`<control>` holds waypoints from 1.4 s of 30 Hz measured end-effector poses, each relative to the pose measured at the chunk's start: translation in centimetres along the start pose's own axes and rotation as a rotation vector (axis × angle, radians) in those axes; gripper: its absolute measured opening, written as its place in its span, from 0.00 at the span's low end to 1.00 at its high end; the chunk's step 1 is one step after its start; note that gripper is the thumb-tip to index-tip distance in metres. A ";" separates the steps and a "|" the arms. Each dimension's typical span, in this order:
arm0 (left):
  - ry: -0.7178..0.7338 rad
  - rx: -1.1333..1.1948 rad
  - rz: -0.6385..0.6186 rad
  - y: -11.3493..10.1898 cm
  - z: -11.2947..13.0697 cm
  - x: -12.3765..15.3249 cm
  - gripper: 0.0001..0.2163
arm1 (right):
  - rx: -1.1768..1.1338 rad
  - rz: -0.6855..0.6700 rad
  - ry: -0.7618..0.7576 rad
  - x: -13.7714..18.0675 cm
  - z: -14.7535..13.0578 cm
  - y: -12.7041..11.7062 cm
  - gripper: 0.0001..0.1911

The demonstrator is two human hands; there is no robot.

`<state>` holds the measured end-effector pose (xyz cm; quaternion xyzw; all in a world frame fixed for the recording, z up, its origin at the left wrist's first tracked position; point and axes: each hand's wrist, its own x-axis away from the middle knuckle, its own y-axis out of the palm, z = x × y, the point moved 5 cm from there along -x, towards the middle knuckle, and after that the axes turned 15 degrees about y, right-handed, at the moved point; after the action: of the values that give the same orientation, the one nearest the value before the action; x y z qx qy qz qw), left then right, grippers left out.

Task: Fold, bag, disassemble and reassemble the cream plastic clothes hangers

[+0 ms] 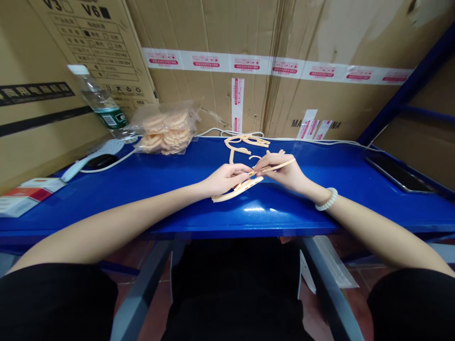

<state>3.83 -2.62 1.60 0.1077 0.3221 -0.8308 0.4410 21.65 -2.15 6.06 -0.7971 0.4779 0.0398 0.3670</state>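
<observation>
My left hand is closed around a peach-coloured plastic clothes hanger, near the middle of the table. One curved, slotted arm of the hanger slants below my left fingers. My right hand pinches a slim, straight-looking arm of the same colour, its inner end meeting the piece at my left fingertips. My fingers cover the joint, so I cannot tell whether the two arms are linked. Just beyond my hands, more loose hanger pieces lie on the table, and a small curved hook shows among them.
A clear bag of stacked peach pieces sits at the back left, beside a water bottle. Further left are a pale brush-like item and a red-and-white box. A phone lies right. Cardboard boxes wall the blue table.
</observation>
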 end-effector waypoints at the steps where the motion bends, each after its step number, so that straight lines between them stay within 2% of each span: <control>1: 0.035 -0.048 -0.008 -0.1 0.2 -0.1 0.15 | 0.005 -0.005 -0.023 0.0 -0.1 0.0 0.06; 4: 0.111 -0.180 -0.023 -0.1 0.6 -0.1 0.16 | 0.028 -0.012 -0.067 0.0 -0.3 0.0 0.05; 8: 0.126 -0.290 -0.057 0.3 1.1 0.1 0.17 | 0.091 -0.025 -0.085 0.3 -0.8 0.2 0.08; 13: 0.158 -0.340 -0.093 0.5 1.5 0.1 0.16 | 0.204 -0.021 -0.190 0.8 -1.6 0.3 0.10; 19: 0.189 -0.392 -0.120 0.6 1.7 -0.3 0.16 | 0.405 -0.038 -0.266 1.3 -1.6 0.4 0.17; 24: 0.188 -0.352 -0.125 0.7 1.7 -0.4 0.18 | 0.528 -0.079 -0.292 1.8 -2.0 0.9 0.20; 27: 0.141 -0.215 -0.116 0.5 1.0 -0.5 0.19 | 0.479 -0.051 -0.277 1.3 -2.5 0.3 0.18; 29: 0.056 -0.018 -0.100 0.4 0.2 -0.5 0.19 | 0.391 0.062 -0.173 0.4 -2.3 -1.6 0.14; 31: -0.034 0.224 -0.078 0.4 -0.6 -0.5 0.20 | 0.316 0.196 0.016 -0.6 -1.0 -4.5 0.09; 33: -0.091 0.411 -0.048 0.5 -1.2 -0.5 0.20 | 0.272 0.259 0.231 -1.3 1.1 -7.5 0.05; 34: -0.111 0.472 -0.038 0.5 -1.4 -0.5 0.20 | 0.258 0.242 0.341 -1.5 2.4 -8.7 0.05; 37: -0.153 0.558 -0.005 0.5 -1.7 -0.5 0.17 | 0.327 0.153 0.588 -1.7 5.9 -11.0 0.12; 39: -0.168 0.575 0.019 0.4 -1.7 -0.5 0.16 | 0.386 0.113 0.690 -1.6 7.4 -11.2 0.18; 42: -0.195 0.577 0.043 0.1 -1.4 -0.5 0.15 | 0.432 0.103 0.746 -1.4 8.0 -10.3 0.27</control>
<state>4.10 -1.49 0.71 0.1549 0.0264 -0.8848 0.4386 31.35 6.67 6.49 -0.6371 0.6143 -0.3335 0.3249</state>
